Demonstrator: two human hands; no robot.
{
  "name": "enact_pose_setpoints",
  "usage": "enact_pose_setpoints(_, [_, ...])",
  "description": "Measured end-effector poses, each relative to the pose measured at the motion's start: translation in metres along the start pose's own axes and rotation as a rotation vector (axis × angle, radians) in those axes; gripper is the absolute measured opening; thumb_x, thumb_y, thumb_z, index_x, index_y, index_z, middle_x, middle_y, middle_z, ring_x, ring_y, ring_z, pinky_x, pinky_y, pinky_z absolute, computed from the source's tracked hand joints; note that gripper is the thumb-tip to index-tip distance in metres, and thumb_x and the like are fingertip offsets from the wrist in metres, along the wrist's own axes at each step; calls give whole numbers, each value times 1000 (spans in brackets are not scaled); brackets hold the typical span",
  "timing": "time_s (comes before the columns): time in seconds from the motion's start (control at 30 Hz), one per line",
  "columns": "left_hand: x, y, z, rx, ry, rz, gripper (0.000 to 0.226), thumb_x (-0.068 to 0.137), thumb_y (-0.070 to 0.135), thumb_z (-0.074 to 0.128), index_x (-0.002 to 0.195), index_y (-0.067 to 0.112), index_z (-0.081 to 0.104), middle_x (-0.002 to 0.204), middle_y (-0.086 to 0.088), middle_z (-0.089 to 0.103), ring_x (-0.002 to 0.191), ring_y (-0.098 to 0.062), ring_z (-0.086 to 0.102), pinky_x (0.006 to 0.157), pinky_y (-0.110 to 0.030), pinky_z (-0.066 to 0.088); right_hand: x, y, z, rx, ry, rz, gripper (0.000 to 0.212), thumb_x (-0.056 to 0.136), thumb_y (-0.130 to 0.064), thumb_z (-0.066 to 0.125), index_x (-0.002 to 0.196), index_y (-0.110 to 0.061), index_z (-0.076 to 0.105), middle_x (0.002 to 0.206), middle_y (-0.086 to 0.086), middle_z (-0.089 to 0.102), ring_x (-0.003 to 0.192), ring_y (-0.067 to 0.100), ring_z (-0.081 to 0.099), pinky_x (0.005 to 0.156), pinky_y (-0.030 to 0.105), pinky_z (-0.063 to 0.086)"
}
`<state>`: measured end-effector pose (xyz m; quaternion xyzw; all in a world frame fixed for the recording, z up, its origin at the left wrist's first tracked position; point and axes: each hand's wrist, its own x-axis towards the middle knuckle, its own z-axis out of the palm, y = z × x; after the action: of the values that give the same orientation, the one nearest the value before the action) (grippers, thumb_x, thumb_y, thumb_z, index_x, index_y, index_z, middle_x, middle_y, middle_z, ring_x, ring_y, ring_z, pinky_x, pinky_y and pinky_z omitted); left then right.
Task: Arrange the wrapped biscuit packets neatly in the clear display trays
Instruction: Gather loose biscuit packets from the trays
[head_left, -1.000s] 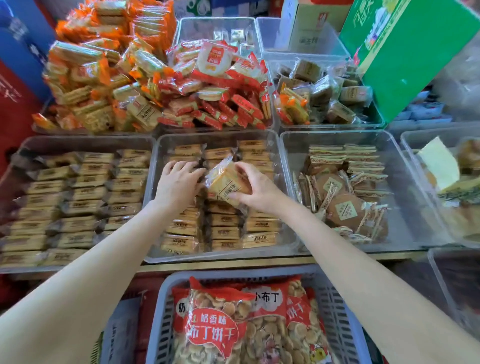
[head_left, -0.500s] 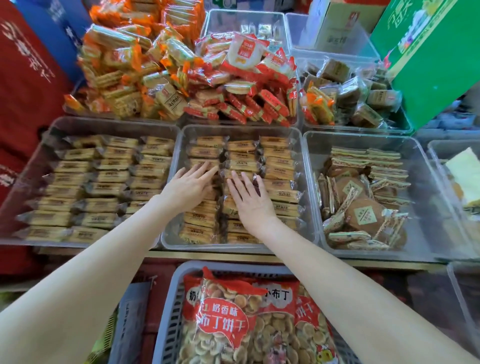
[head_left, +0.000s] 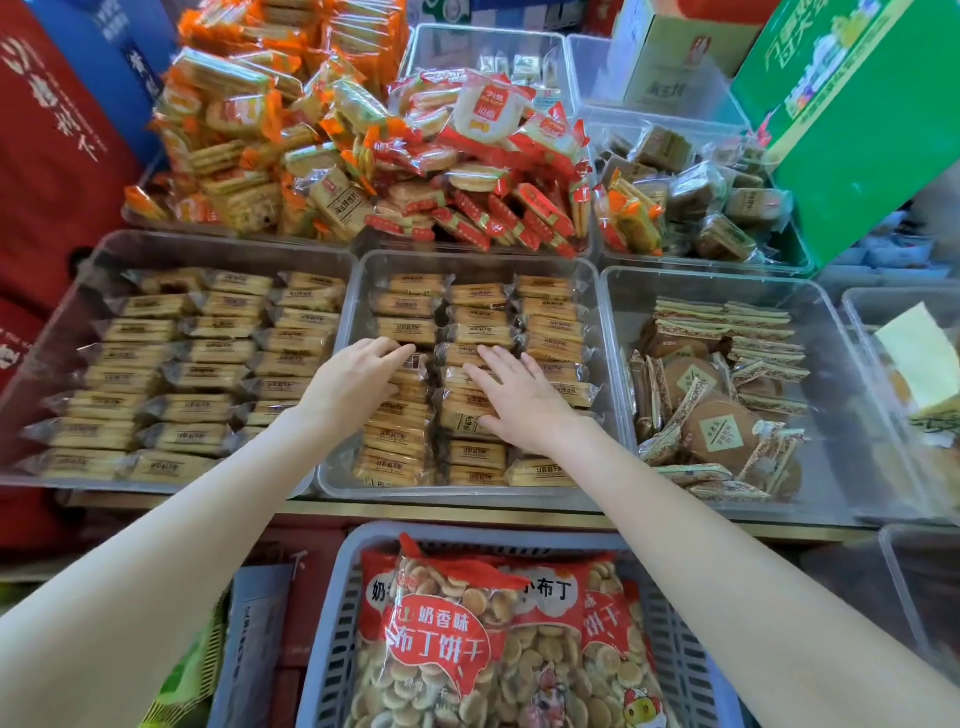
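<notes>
Both hands lie flat with fingers spread, the left hand (head_left: 358, 379) and right hand (head_left: 519, 400) pressing packets (head_left: 405, 332) in the middle tray (head_left: 597, 332); hard pressing could crack biscuits or skew rows.

We saw a bright, evenly lit scene with only soft, faint shadows. Pale glare lay on the clear tray walls (head_left: 613, 332) and the shiny wrappers (head_left: 483, 111). The wide lens bowed the edges, stretching both forearms. The far-right corner looked hazy, and fine print was soft.
</notes>
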<state>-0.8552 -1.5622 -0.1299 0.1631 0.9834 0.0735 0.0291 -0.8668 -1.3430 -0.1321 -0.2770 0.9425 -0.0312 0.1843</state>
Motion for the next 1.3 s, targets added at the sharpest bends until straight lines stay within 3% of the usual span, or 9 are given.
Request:
enact_pose_setpoints(0.1, [18, 4, -8, 92, -27, -18, 41, 92, 14, 54, 133, 9, 49, 121, -9, 57, 108, -26, 56, 92, -34, 42, -2, 0, -1, 23, 1, 16, 67, 98, -33, 47, 152, -19, 10, 160, 7, -1, 147, 21, -5, 117, 42, -3])
enact_pose_setpoints(0.37, [26, -18, -47, -334, -63, -121, 41, 88, 13, 63, 127, 9, 53, 115, -12, 61, 91, -19, 55, 82, -27, 42, 25, -26, -31, 569, 248, -12, 72, 90, -27, 62, 148, -14, 22, 152, 7, 32, 141, 19, 26, 113, 31, 21])
enact_pose_setpoints(0.6, [8, -19, -30, -406, -13, -248, 35, 91, 10, 57, 124, 6, 45, 105, -8, 59, 95, -22, 56, 76, -25, 39, 71, -62, -22, 457, 290, -57, 50, 88, 1, 58, 131, -13, 36, 110, 11, 64, 98, 31, 63, 88, 41, 50])
enact_pose_setpoints(0.67, [8, -19, -20, -267, 49, -214, 38, 91, 8, 56, 128, 5, 47, 118, -12, 60, 113, -28, 54, 93, -33, 41, 74, -57, -20, 226, 321, -86, 49, 89, 2, 52, 132, -13, 36, 110, 9, 63, 97, 30, 61, 92, 41, 45])
enact_pose_setpoints(0.8, [0, -34, -5, -20, 36, -105, 43, 88, 10, 58, 130, 11, 53, 139, -6, 50, 141, -26, 26, 113, -42, 18, 77, -44, -18, -133, 263, -96, 49, 94, -5, 46, 140, -15, 34, 126, 11, 51, 115, 28, 47, 96, 37, 36])
enact_pose_setpoints(0.93, [-9, -41, 1, -3, 3, -28, 44, 90, 11, 55, 134, 9, 51, 143, -6, 46, 144, -26, 17, 115, -42, 14, 81, -55, -19, 85, 236, -41, 42, 92, -15, 58, 132, -10, 45, 125, 11, 52, 116, 26, 45, 92, 33, 42])
enact_pose_setpoints(1.1, [-14, -44, 1, 1, 73, 16, 59, 83, 5, 63, 138, 5, 43, 145, -14, 42, 139, -31, 31, 111, -43, 27, 80, -54, -21, 363, 171, -17, 25, 91, 2, 52, 114, -6, 58, 118, 9, 57, 109, 25, 56, 94, 32, 47])
enact_pose_setpoints(1.2, [-17, -41, 2, 99, 9, 106, 47, 75, 5, 72, 121, 6, 62, 132, -12, 57, 132, -38, 40, 106, -53, 31, 72, -49, -30, 284, 89, -86, 39, 90, 9, 45, 122, -6, 61, 132, 9, 55, 122, 24, 50, 104, 29, 40])
enact_pose_setpoints(1.3, [-10, -29, -3, 113, 44, 54, 30, 82, 10, 67, 111, 4, 68, 118, -13, 66, 131, -38, 42, 110, -54, 22, 52, -29, -45, 398, 224, -42, 40, 92, 8, 39, 123, -6, 61, 134, 11, 55, 127, 23, 47, 109, 31, 36])
